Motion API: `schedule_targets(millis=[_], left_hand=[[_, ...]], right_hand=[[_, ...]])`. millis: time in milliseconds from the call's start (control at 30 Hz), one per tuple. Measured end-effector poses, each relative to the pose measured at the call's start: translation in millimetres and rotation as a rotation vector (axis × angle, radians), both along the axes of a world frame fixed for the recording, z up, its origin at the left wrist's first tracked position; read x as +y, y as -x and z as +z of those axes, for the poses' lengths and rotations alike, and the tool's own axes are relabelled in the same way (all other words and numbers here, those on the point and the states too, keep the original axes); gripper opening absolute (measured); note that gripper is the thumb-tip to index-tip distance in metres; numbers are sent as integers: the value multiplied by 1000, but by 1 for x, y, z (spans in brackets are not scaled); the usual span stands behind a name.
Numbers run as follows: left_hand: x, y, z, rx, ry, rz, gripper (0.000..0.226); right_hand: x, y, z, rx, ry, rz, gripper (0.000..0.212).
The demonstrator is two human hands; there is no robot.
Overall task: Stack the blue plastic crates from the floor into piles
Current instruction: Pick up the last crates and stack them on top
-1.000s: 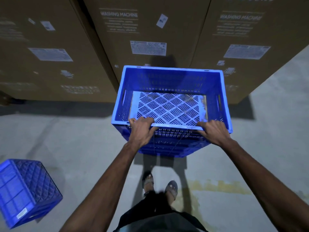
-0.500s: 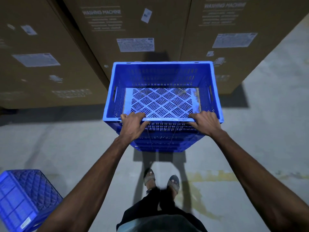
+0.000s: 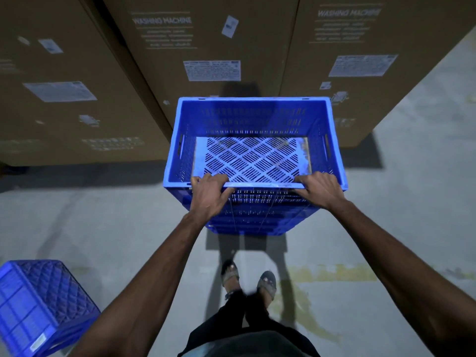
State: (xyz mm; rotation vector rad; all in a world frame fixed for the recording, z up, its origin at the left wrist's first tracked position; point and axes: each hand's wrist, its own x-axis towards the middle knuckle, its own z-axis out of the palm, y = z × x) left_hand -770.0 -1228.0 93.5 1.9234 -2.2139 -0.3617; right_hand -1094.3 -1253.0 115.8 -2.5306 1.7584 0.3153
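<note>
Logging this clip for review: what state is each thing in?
Gripped crate: upright, empty, near rim in both hands.
Left hand: grips the rim.
Right hand: grips the rim.
Floor crate: overturned, base showing, untouched.
Cardboard boxes: closed, standing behind.

- A blue crate (image 3: 255,117) sits upright and open at the middle of the view, its slotted bottom showing a diamond pattern.
- The left hand (image 3: 208,197) grips the crate's near rim towards its left corner, fingers (image 3: 206,179) curled over the edge.
- The right hand (image 3: 322,189) grips the same rim towards the right corner.
- A second crate (image 3: 38,305) lies overturned on the floor (image 3: 103,228) at the lower left edge, well apart from the first.
- Tall cardboard boxes (image 3: 213,42) printed "WASHING MACHINE" stand just behind the held crate, with white labels (image 3: 211,70) on them.
- Two sandalled feet (image 3: 230,275) stand on the floor below the crate, beside a yellowish stain (image 3: 332,273).
</note>
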Motion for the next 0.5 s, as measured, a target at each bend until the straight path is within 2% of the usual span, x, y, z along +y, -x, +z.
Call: schedule_targets(millis=[333, 500], left_hand=[[-5, -1, 8, -22, -27, -46, 25], [-3, 0, 18, -53, -137, -61, 59]], right_hand=[[-7, -2, 1, -51, -108, -50, 46], [-5, -2, 4, -130, -194, -73, 48]])
